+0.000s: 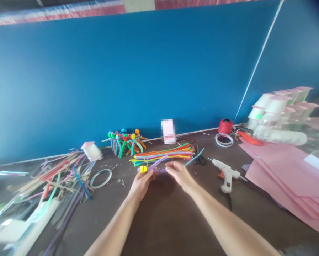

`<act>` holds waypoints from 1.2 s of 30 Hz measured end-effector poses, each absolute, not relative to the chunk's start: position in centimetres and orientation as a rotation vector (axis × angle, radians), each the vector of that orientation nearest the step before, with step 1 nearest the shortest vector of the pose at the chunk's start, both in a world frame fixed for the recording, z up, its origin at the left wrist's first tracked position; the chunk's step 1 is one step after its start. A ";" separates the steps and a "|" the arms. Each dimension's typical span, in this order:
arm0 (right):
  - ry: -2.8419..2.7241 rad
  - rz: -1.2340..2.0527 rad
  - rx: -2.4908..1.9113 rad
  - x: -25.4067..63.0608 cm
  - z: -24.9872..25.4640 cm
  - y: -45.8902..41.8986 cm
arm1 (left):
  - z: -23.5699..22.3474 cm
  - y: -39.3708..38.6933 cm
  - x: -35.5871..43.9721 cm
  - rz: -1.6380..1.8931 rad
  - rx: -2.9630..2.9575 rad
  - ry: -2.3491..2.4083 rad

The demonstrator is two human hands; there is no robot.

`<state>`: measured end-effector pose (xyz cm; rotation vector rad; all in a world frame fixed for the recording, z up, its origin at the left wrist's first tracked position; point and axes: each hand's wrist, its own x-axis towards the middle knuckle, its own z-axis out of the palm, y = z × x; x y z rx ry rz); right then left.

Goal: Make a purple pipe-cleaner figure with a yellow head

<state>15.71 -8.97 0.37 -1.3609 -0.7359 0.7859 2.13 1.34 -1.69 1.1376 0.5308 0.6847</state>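
My left hand (pixel 142 182) pinches a small pipe-cleaner figure (pixel 156 163) with a yellow coil at its left end and purple limbs stretching to the right. One purple limb angles up; the lower one runs across to my right hand (pixel 178 173), whose thumb and fingers are closed on it. A light blue pipe cleaner (pixel 195 156) sticks out past the right hand; whether it is held is hidden. Just behind both hands lies a bundle of coloured pipe cleaners (pixel 164 153). Finished-looking pipe-cleaner figures (pixel 125 141) stand in a group behind on the left.
A white glue gun (pixel 225 173) lies to the right, beside pink sheets (pixel 282 177) and stacked white cups (pixel 274 106). Red string (pixel 225 126) and a wire coil (pixel 224 140) sit behind it. Loose strips (pixel 55 177), another wire ring (pixel 101 178) and a cup (pixel 91 151) occupy the left.
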 end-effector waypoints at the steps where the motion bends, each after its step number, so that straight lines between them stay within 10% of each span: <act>1: -0.694 0.770 -1.355 15.9 0.3 -8.9 | -1.6 1.3 2.1 0.685 1.134 0.530; 36: -0.919 0.895 -1.384 15.3 0.4 -9.3 | -0.7 1.4 2.0 0.652 1.079 0.505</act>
